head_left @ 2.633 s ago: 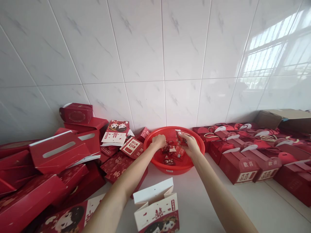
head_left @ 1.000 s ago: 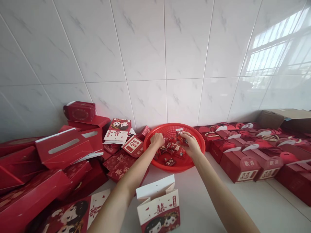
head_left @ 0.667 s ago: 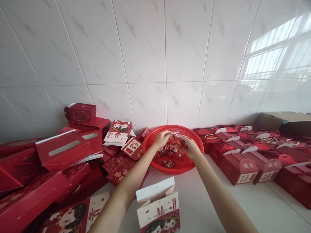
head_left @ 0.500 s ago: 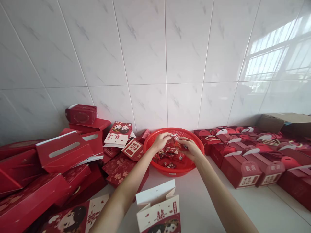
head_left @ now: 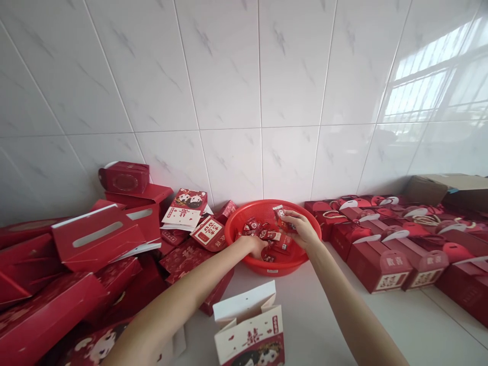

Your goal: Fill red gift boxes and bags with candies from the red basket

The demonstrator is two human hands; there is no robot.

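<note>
Risk: in the right hand (head_left: 302,227), the grip is narrow, closed on small wrapped packets (head_left: 280,213) above the basket; one end projects beyond the fingertips, so a loose pinch could let a packet slip. In the left hand (head_left: 258,246), the fingers are down among the loose sweets (head_left: 271,235); grip width and any contents cannot be told. Pressing forearm or wrist on the rim could, in my judgement, tip the red plastic basket (head_left: 280,267). The open gift box (head_left: 249,328) stands upright near the left forearm, which could knock it over.

Containers: the basket sits on the counter (head_left: 320,310), holding a shallow scatter of red-wrapped sweets. The gift box is open at the top; its interior is not visible. Closed handled boxes (head_left: 381,267) stand in rows at right, contents hidden. A heap of red cartons (head_left: 95,236) lies at left, several tilted.
</note>
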